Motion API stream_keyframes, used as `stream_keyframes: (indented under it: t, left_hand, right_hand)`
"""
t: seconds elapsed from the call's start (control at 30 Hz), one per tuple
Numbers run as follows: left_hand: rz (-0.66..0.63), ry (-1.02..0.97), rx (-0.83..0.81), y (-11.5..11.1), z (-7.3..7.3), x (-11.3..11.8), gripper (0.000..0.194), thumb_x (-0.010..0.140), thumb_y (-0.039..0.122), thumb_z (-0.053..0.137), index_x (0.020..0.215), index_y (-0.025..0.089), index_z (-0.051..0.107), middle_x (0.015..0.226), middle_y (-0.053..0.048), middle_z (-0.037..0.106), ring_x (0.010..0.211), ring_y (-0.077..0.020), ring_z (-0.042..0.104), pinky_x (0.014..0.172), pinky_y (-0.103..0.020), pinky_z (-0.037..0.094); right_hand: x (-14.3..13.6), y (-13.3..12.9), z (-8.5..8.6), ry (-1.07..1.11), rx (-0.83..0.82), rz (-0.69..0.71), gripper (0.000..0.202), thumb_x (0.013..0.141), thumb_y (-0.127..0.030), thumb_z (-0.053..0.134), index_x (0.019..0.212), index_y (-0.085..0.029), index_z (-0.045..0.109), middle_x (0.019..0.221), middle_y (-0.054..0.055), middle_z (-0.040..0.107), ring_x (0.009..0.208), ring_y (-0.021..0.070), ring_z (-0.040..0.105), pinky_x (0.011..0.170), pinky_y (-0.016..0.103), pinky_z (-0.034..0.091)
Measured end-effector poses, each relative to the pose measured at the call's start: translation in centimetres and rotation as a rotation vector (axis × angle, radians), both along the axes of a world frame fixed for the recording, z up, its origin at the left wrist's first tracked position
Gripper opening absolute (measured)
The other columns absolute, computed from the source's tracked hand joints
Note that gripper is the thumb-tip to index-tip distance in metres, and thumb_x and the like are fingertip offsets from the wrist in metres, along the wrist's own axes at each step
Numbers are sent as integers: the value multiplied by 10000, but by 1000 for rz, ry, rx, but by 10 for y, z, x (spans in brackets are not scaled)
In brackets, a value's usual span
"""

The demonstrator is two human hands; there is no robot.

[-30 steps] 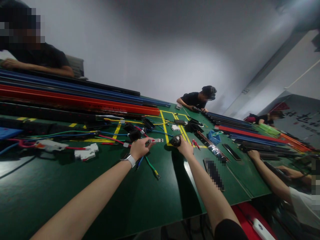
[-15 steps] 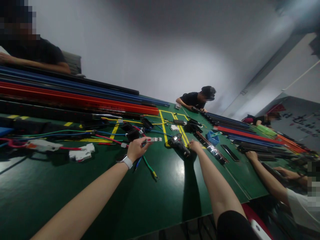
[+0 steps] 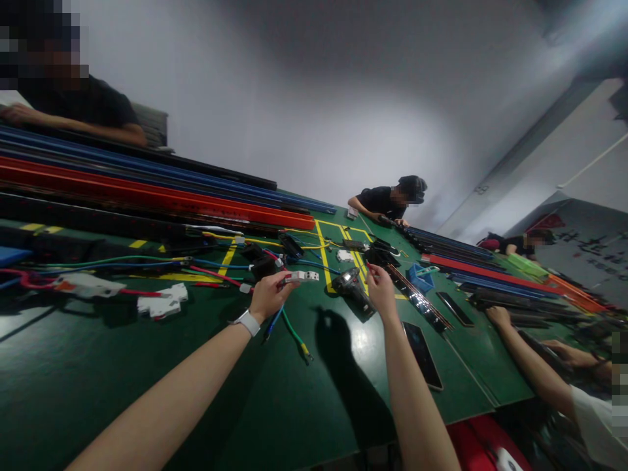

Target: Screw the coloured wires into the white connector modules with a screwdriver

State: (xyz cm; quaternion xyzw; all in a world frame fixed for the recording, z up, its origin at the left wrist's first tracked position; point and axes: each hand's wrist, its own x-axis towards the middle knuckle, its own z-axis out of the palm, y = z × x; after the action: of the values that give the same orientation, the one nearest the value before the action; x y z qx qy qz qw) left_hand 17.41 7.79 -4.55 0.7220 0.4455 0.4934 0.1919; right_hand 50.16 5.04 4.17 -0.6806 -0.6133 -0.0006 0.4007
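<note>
My left hand [image 3: 269,292], with a white watch on its wrist, is closed around a white circuit breaker [image 3: 303,277] held above the table. A cordless drill [image 3: 354,293] lies between my hands, close to my right. Just beside and over its handle is my right hand [image 3: 381,290], fingers pinched together; what they hold, if anything, is too small to make out. Below my left hand a green wire [image 3: 293,327] with a yellow-sleeved lug runs across the table. A black block [image 3: 262,263] and several wires lie just behind that hand.
White breakers wired with red cable [image 3: 161,301] lie at left on the green table [image 3: 255,405]. Long orange rails [image 3: 196,209] run along the back. At right are a blue bin [image 3: 420,278], a copper-coloured strip [image 3: 422,302] and a tablet [image 3: 422,356]. Co-workers sit around, one with a hand [image 3: 500,316] on the table.
My right hand has lifted from beside the drill's handle and shifted slightly, its forearm now more upright, uncovering the tablet. My left hand keeps the breaker in nearly the same place.
</note>
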Motion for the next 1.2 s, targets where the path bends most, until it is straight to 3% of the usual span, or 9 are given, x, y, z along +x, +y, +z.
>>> stream_keyframes:
  t: [0.17, 0.3, 0.6, 0.87, 1.03, 1.2]
  left_hand:
    - [-11, -15, -14, -1, -1, -1, 396, 910, 535, 613, 1054, 194, 756, 757, -36, 712, 610, -146, 582, 606, -239, 398]
    - [-35, -8, -5, -3, -1, -3, 374, 910, 520, 615, 1020, 194, 762, 719, -25, 690, 602, -143, 570, 595, -238, 385]
    - [-60, 4, 12, -8, 5, -3, 360, 889, 489, 652, 1052, 186, 757, 776, -50, 729, 648, -159, 613, 611, -244, 408]
    - [-42, 113, -33, -10, 7, -4, 432, 893, 580, 602, 1086, 228, 764, 793, -48, 742, 643, -169, 619, 625, -259, 407]
    - [-11, 212, -16, -9, 5, -4, 489, 882, 650, 574, 1103, 260, 770, 699, -31, 718, 608, -177, 598, 595, -266, 366]
    - [-17, 223, -14, -10, 5, -5, 501, 896, 659, 556, 1115, 261, 767, 757, -40, 746, 665, -188, 636, 619, -265, 378]
  right_hand:
    - [-89, -50, 6, -39, 148, 191, 328, 1046, -357, 473, 1276, -257, 684, 1107, 70, 716, 997, 212, 675, 855, 317, 526]
    - [-123, -67, 7, -38, 164, 168, 318, 1034, -424, 501, 1131, -254, 751, 1031, 55, 724, 916, 200, 677, 801, 293, 513]
    - [-121, -59, -6, -83, 10, 185, 329, 1031, -470, 498, 1130, -294, 757, 1006, 16, 728, 854, 175, 669, 675, 247, 481]
    - [-114, -61, -5, -156, 6, 192, 332, 1028, -483, 501, 1133, -315, 768, 955, 21, 725, 831, 186, 664, 685, 254, 481]
    - [-103, -61, -7, -232, -35, 200, 270, 1014, -448, 546, 1109, -334, 771, 961, 19, 733, 840, 195, 669, 704, 266, 473]
    - [-99, -60, -12, -234, -69, 235, 315, 1044, -438, 485, 1115, -305, 762, 947, 16, 737, 838, 188, 671, 684, 261, 467]
